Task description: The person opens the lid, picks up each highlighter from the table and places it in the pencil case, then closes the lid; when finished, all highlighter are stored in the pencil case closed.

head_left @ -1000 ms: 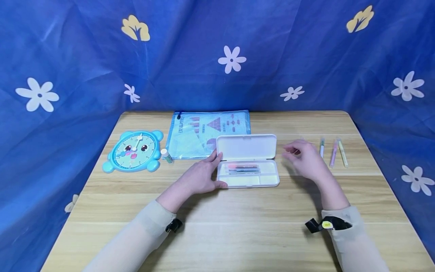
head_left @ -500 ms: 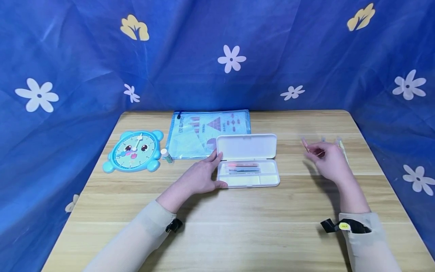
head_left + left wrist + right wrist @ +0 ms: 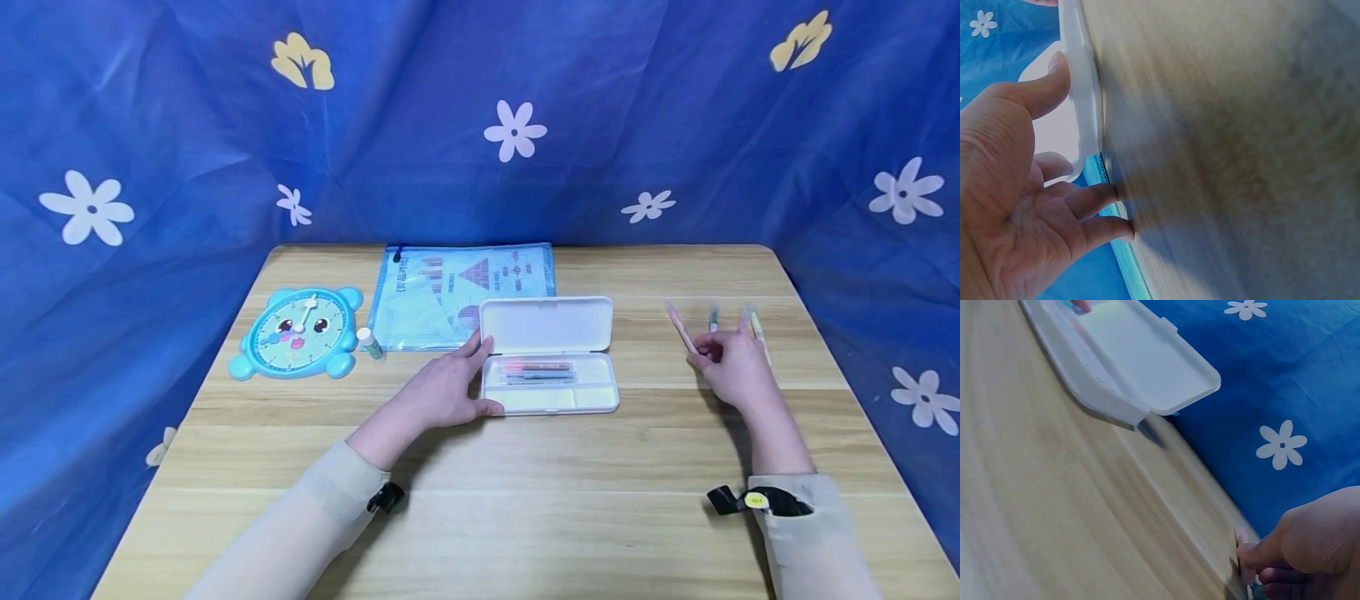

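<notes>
A white pencil case [image 3: 596, 397] stands with its lid [image 3: 545, 325] raised; an orange-pink pen [image 3: 536, 366] and a dark green pen [image 3: 538, 377] lie in its rear compartment. My left hand [image 3: 444, 388] grips the case's left end, thumb at the front corner and fingers near the hinge; the left wrist view shows the thumb [image 3: 1047, 87] against the white rim. On the right, my right hand [image 3: 731, 367] pinches the near end of a pink marker pen [image 3: 678, 325]. A green-capped pen [image 3: 714, 317], a purple pen [image 3: 744, 322] and a yellow pen [image 3: 757, 327] are partly hidden behind that hand.
A blue mesh zip pouch [image 3: 420, 312] lies behind the case, partly under its lid. Left of it are a glue stick [image 3: 370, 342] and a blue toy clock [image 3: 300, 333]. Blue flowered cloth [image 3: 585, 183] hangs behind the wooden table [image 3: 540, 500].
My right hand has moved right, from beside the pencil case to the loose pens, and now pinches the pink marker pen. The left hand has stayed on the case.
</notes>
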{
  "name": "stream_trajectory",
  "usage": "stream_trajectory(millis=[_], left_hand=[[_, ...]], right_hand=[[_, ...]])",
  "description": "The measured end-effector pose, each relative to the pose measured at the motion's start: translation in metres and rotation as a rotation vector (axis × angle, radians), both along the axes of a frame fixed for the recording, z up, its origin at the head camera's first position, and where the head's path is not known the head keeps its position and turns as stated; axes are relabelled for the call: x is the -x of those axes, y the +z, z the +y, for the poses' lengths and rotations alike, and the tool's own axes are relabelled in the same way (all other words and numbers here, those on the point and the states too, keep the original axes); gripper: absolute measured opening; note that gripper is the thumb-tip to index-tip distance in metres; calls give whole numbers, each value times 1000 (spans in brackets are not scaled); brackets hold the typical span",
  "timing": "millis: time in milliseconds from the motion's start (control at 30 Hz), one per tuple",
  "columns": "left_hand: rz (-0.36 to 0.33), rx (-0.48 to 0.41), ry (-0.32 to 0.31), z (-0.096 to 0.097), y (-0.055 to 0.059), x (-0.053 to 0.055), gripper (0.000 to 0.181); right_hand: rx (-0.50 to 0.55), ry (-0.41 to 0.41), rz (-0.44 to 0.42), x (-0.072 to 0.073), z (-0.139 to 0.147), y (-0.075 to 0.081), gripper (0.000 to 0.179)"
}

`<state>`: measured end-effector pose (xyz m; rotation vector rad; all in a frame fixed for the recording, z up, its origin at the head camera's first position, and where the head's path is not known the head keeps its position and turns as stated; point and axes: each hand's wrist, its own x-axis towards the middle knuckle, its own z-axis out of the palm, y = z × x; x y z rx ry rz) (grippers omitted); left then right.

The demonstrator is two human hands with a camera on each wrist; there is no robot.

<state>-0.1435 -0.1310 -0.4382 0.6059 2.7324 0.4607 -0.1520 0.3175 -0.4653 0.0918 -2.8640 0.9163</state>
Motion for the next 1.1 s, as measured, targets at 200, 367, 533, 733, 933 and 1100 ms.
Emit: stream_trajectory(millis=[200, 367, 533, 733, 933, 1100], left_hand=[[-1, -1, -1, 1, 0, 0, 115], [7, -7, -3, 0, -1, -1, 115], [14, -9, -4, 0, -1, -1, 115], [12, -8, -4, 0, -1, -2, 116], [13, -11, -1, -1, -2, -2, 115], [15, -10, -3, -1, -2, -1, 116]], right_hand=[[-25, -17, -12, 0, -6, -5, 16], [-10, -35, 74, 0, -7, -10, 11], [50, -50, 135, 0, -11, -6, 13], [115, -40, 182, -1, -22, 11, 15], [192, -26, 225, -2, -41, 26, 16], [223, -7, 234, -2, -57, 37, 15]])
